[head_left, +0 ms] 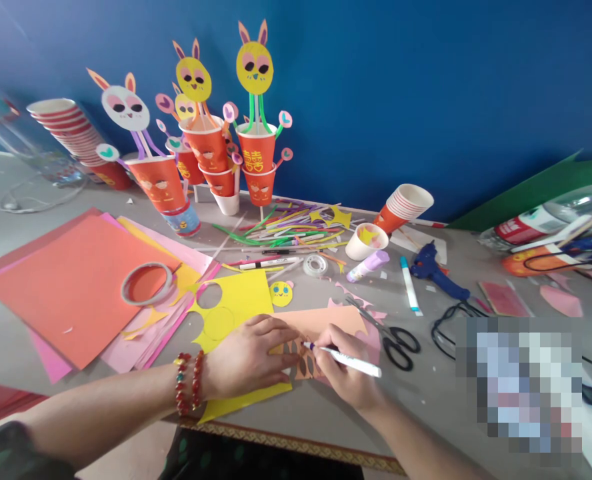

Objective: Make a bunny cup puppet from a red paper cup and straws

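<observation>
My right hand [343,370] grips a white marker [353,363], its dark purple tip touching an orange paper sheet [333,325]. Leaf-shaped holes show in the lower part of that sheet. My left hand [256,357] lies flat with fingers spread, pressing on the sheet's left side. Beneath it is a yellow paper sheet [256,291] with a round hole and a drawn circle. A small yellow paper face [281,293] with pink ears lies just beyond. To the right of my right hand are black-handled scissors [401,347], their blades resting by pink paper scraps.
Stacked red cups with paper rabbit heads [255,68] stand at the back. Coloured paper [76,287] and a tape roll [147,283] lie left. Straws [296,227], a glue stick [369,267], a blue glue gun [439,270] and its black cable are farther back and right.
</observation>
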Demonstrator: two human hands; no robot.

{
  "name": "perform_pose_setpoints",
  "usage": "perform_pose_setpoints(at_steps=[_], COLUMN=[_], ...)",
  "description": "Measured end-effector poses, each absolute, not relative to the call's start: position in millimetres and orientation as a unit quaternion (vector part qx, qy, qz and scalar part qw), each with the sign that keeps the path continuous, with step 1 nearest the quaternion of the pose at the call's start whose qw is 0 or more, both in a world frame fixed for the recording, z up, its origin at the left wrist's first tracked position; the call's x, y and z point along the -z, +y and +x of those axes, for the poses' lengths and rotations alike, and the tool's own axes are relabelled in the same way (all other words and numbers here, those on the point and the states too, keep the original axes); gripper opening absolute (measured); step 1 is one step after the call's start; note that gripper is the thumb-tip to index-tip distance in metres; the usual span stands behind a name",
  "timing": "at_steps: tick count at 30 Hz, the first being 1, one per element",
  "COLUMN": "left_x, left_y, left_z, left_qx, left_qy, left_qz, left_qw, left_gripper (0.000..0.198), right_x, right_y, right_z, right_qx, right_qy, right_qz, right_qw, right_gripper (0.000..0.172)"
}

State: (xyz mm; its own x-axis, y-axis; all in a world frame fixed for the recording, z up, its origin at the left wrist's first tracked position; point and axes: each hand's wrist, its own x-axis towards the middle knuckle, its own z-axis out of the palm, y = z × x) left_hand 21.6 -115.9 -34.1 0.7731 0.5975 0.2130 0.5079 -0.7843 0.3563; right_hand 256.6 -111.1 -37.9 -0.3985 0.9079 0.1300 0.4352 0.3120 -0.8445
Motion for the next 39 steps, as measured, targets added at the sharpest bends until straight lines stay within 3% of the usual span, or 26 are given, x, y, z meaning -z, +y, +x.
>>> perform_pose_setpoints(at_steps=[39], left_x=[31.5], left_y=[-115.9], left_z=[21.5], left_qx=[-0.163], left_qy=[0.293], left_qz=[0.931], left_qw=[0.145], left_gripper=[0.029], right_x=[35.3], right_y=[-112.0], right_z=[257.1], right_qx=[-0.372], right_qy=[-0.742], right_qz=[-0.450], right_qw=[0.329], right_gripper=[0.021])
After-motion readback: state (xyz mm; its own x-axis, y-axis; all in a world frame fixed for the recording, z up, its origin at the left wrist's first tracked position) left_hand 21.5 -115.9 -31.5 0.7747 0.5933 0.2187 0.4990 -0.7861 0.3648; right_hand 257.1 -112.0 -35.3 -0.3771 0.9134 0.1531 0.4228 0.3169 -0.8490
